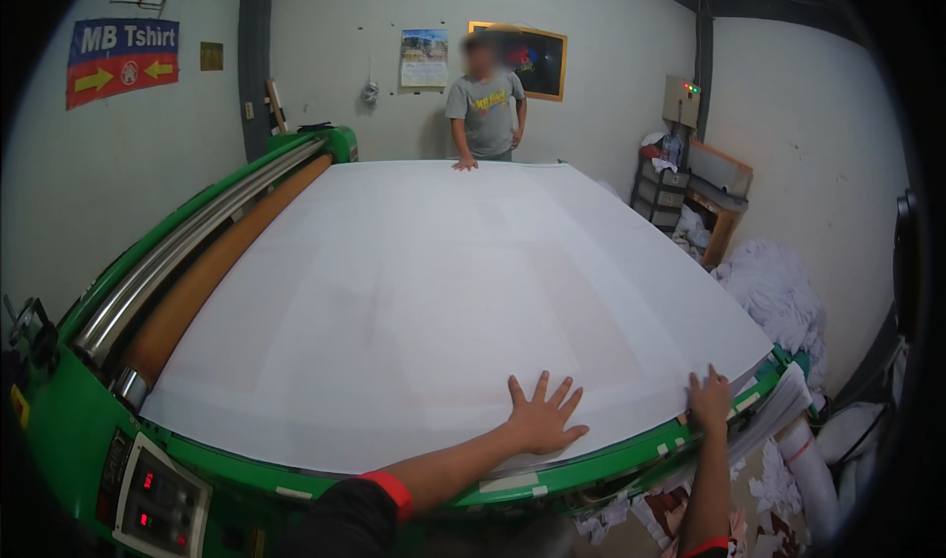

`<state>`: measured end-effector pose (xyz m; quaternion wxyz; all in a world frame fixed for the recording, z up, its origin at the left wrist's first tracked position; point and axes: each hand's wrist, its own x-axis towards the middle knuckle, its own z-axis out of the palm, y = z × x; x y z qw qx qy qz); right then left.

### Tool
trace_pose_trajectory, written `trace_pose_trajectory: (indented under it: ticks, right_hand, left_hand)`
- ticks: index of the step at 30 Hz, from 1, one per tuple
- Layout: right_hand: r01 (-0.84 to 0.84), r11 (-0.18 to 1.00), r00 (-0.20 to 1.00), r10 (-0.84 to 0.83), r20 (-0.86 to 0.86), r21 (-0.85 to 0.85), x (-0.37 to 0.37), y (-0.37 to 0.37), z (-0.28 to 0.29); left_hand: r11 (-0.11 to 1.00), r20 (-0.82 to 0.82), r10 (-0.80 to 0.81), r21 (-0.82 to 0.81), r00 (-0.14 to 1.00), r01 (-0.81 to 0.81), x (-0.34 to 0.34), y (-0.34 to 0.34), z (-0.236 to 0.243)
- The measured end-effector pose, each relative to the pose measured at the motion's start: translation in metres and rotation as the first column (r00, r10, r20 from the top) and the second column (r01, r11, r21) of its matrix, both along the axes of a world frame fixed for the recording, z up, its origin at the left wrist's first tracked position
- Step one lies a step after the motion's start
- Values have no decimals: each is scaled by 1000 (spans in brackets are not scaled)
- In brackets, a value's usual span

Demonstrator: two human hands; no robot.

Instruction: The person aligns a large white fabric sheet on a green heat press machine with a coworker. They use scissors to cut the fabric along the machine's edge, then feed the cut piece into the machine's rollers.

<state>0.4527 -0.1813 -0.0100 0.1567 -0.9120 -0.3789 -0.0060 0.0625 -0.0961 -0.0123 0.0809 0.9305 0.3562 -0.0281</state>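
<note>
A wide white sheet point(414, 262) covers the bed of a green roller machine point(79, 440). My left hand point(542, 415) lies flat on the sheet near its front edge, fingers spread. Further right, my right hand point(709, 400) rests at the sheet's near right part, thumb and index finger apart and the other fingers partly bent. Along the left side run a brown roller point(227, 252) and steel rollers point(227, 208). Across from me a person in a grey T-shirt point(483, 119) stands with one hand point(465, 164) on the sheet's far edge.
A control panel point(163, 499) is at lower left. A pile of white fabric point(774, 292), paper scraps point(774, 479) and a standing roll point(808, 469) lie on the right. A drawer unit point(650, 198), small wooden desk point(719, 223) and wall box point(680, 104) stand at back right.
</note>
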Motion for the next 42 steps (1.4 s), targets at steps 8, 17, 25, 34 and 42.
trace_pose_trajectory:
  ticks: [8,17,25,34,42]
  right_hand:
    - [69,683,848,344,-404,727,210,17,-81]
    - [275,957,961,-275,-8,93,65,-4,-12]
    - [184,951,911,-260,319,250,36,24,-13]
    - [-505,840,839,532,114,-198,-149,96,11]
    - [-370,917,920,384,80,-149,-105,63,5]
  left_hand:
    - [997,41,-77,-5,996,77,25,-5,6]
    - [997,41,-73,-3,996,74,2,-1,-3]
    - [989,45,-149,7,988,149,5,-7,-1]
    - [995,7,-91,-41,996,91,-12,-4,2]
    - [951,49,-265,-151,963,270,2,-13,10]
